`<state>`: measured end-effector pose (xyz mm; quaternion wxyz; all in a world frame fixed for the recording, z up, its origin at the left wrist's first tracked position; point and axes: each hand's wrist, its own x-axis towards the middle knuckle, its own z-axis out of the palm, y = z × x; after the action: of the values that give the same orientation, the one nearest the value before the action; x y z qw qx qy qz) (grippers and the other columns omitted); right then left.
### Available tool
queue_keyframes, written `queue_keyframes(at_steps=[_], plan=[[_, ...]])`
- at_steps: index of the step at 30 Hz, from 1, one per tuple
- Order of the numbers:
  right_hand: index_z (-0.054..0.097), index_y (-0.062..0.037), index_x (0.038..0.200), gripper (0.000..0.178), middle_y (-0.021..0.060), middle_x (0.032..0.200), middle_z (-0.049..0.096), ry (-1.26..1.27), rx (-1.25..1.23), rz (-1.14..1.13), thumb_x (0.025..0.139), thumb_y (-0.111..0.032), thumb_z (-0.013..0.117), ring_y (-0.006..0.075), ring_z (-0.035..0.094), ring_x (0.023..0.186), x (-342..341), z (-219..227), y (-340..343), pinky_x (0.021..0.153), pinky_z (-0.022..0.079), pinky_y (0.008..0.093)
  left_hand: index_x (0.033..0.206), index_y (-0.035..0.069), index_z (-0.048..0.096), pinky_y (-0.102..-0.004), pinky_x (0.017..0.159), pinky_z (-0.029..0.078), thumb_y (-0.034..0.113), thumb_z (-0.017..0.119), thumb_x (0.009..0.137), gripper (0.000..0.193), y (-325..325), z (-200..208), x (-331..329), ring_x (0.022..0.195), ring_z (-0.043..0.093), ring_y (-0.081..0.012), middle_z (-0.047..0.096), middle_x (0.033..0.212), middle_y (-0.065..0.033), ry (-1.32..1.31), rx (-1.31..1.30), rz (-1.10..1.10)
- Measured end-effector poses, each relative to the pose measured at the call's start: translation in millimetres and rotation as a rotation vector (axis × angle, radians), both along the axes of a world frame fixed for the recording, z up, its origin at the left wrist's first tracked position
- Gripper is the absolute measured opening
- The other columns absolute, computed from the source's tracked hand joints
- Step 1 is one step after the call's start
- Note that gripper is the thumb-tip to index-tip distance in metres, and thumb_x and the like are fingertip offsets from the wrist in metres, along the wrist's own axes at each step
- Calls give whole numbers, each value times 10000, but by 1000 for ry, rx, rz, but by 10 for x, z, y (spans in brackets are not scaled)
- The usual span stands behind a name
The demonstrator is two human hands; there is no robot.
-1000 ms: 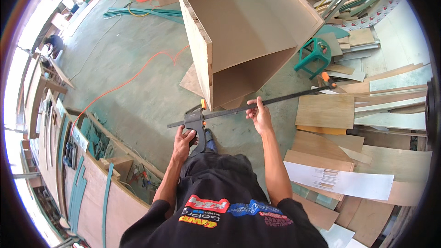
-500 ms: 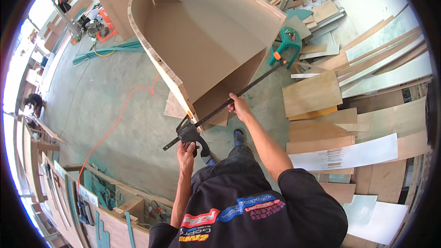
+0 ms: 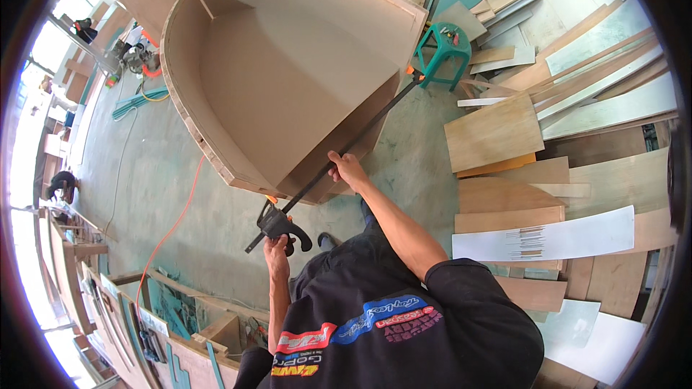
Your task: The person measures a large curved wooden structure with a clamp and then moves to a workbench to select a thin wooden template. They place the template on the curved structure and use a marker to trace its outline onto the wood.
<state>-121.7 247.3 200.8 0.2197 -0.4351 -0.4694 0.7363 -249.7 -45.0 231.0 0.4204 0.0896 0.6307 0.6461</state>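
A long black bar clamp (image 3: 374,125) with orange pads slants across the near end of a curved, open wooden cabinet carcass (image 3: 189,109). Its far orange pad is by the carcass's right corner, and its near pad by the lower left corner. I cannot tell whether either pad touches the wood. My left hand (image 3: 277,253) is closed around the clamp's black trigger handle from below. My right hand (image 3: 347,170) grips the bar around its middle, with the fingers wrapped over it.
A green plastic stool (image 3: 447,37) with small items on it stands just beyond the carcass's right corner. Stacked boards and panels (image 3: 497,133) fill the right side. An orange-red hose (image 3: 175,217) crosses the concrete floor, and a cluttered wooden bench (image 3: 216,333) lies at lower left.
The clamp and both hands have shifted left in view, as has the carcass. The clamp's far pad now sits closer to the carcass's right corner. Both hands keep their grip.
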Motion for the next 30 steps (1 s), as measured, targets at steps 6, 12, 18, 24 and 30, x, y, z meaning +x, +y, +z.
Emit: queue_keyframes(at_steps=[6,12,18,24,30], plan=[[602,13,815,554,101,605,623,-117,81,26,917,-531,639,135,555,476,-42,79,12,501,498,292,1240,103,610,-282,710,475,216,600,947,313,29,-74,-66,816,622,-129,658,1067,8,-1,-97,-5],[615,-9,694,587,85,590,612,62,26,35,932,-546,604,155,575,489,-88,-133,25,521,521,309,1151,51,663,-271,594,481,406,554,998,401,138,-27,-33,706,599,-99,691,948,-14,201,-280,73],[577,-15,833,523,73,659,587,44,-20,-15,905,-529,648,150,545,552,-176,-274,41,594,534,322,1043,-14,643,-289,581,529,407,578,980,431,255,-209,-108,679,602,-121,650,842,-46,221,-198,180],[541,-41,832,462,69,642,569,104,-68,8,921,-480,656,157,540,563,-168,-208,52,616,527,354,1022,-32,617,-327,648,542,365,659,927,411,236,-145,-53,750,638,-165,670,886,-84,281,-211,209],[551,-25,829,465,58,628,560,106,-82,-56,971,-467,586,144,528,540,-254,-211,35,581,531,344,1298,-120,311,-445,781,536,442,832,715,963,487,-18,169,888,680,-389,680,959,-240,481,-685,147]])
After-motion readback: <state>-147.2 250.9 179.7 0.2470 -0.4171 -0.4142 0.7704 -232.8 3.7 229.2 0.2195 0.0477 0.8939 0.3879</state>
